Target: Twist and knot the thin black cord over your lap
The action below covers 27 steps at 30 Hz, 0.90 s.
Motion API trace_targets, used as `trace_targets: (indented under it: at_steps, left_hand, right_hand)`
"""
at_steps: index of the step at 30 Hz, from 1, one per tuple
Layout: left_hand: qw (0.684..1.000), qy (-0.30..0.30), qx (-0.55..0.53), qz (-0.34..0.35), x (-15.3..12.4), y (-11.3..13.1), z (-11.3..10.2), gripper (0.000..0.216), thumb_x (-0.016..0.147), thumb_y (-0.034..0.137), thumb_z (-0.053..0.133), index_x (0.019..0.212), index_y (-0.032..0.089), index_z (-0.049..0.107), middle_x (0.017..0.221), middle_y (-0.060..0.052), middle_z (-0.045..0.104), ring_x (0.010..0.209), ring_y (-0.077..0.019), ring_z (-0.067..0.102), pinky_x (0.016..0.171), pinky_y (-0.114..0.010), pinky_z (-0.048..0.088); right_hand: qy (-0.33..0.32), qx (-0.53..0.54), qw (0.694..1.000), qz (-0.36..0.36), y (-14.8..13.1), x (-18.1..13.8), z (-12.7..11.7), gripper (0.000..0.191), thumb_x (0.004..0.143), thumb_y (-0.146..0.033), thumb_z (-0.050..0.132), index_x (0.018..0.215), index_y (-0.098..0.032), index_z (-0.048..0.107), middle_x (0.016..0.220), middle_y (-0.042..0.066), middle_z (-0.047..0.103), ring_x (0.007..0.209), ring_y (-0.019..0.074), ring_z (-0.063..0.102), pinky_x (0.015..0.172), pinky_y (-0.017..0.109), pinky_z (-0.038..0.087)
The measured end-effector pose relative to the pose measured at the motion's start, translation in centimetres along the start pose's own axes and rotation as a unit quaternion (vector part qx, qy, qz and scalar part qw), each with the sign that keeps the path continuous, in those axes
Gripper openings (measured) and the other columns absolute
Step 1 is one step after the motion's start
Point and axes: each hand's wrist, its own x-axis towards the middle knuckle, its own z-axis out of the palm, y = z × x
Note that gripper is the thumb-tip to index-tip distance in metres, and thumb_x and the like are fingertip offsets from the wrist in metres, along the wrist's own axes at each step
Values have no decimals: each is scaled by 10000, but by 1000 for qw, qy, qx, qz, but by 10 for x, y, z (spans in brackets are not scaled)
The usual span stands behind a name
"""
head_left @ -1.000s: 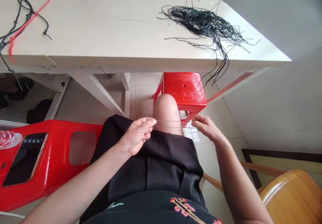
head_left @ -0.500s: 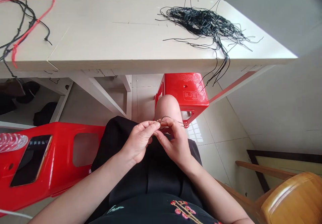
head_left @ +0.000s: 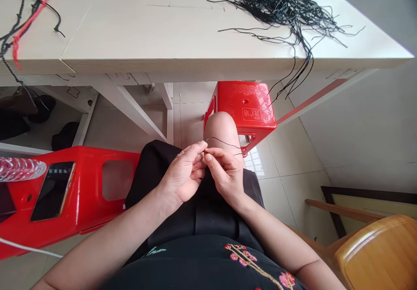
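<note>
Above my lap, my left hand (head_left: 185, 168) and my right hand (head_left: 224, 172) meet fingertip to fingertip. Between them runs a thin black cord (head_left: 224, 141), which loops up over the right fingers and trails out to the right past my knee. Thumb and index finger of each hand pinch it; the exact spot where the cord is held is partly covered by the fingertips. On the table ahead lies a tangled bundle of black cords (head_left: 270, 5), with several ends hanging over the front edge.
The pale table (head_left: 140, 38) spans the front. At its left lie braided black cords and a red cord (head_left: 32, 16). A red stool (head_left: 246, 105) stands beneath it. Left of me, another red stool (head_left: 87, 168) carries a phone (head_left: 54, 191). A wooden chair (head_left: 381, 255) is at the right.
The view has tipped downward, so the table sits higher. My hands have shifted their pinch: the right thumb and index finger have closed together, and the left fingers have turned more palm-up.
</note>
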Motion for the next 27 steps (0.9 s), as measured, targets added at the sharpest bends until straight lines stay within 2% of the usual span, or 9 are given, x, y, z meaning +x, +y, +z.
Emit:
trace_targets:
  at_steps: [3,6,10,12,14,17,19,24,27]
  left_hand:
    - [1000,-5,1,-7,0,0,-1,218,631,208,729,646,149,519,449,109,335,355,3,300,292,-91,198]
    - [1000,-1,3,-11,1,-2,-1,216,628,213,734,659,152,529,451,108,334,355,0,297,294,-94,195]
    - [1000,-15,24,-8,2,-3,-3,188,655,224,721,656,150,548,443,110,302,358,-4,271,301,-100,184]
    - [996,-38,71,21,2,-3,-4,137,695,251,687,718,147,601,464,94,357,382,-11,306,319,-104,214]
    - [984,-60,153,66,2,-3,-7,170,737,306,645,797,147,652,519,56,472,442,-31,401,370,-120,306]
    - [942,-60,286,166,4,-2,-13,213,702,330,692,830,159,703,685,-11,642,625,-88,558,566,-174,452]
    - [917,-57,337,205,7,1,-17,224,633,296,756,816,170,729,756,-28,687,686,-112,590,654,-203,470]
    - [922,-74,353,144,17,8,-25,244,593,302,781,801,176,752,659,-29,687,550,-92,538,529,-211,434]
    - [923,-56,344,163,23,4,-27,224,613,299,768,807,189,751,725,-39,705,630,-114,584,598,-222,465]
  right_hand:
    - [0,41,998,55,2,1,-2,174,735,-353,631,838,-214,634,703,11,635,587,129,567,514,264,465]
    - [-32,125,982,140,4,2,-3,227,702,-394,668,810,-195,648,527,-43,532,401,63,394,367,208,308]
    - [-51,231,948,214,5,4,-4,232,677,-376,699,763,-170,634,424,-90,411,334,21,242,329,180,175]
    - [-49,252,940,224,4,5,-5,217,670,-360,702,729,-169,617,409,-97,383,330,18,222,329,178,160]
    - [-48,251,941,223,4,6,-7,208,681,-357,687,690,-171,595,414,-93,386,336,19,218,333,180,156]
    - [-49,237,946,214,4,6,-10,206,700,-359,661,668,-172,582,433,-85,395,352,21,221,347,185,159]
    - [-52,235,946,215,4,6,-11,204,697,-360,656,668,-174,579,426,-91,364,358,24,211,355,188,159]
    - [-45,235,945,223,5,5,-10,191,705,-350,637,666,-177,567,403,-110,277,368,33,177,367,194,147]
    - [-7,214,956,201,10,6,-8,177,709,-338,625,673,-170,580,404,-108,277,377,37,190,378,198,151]
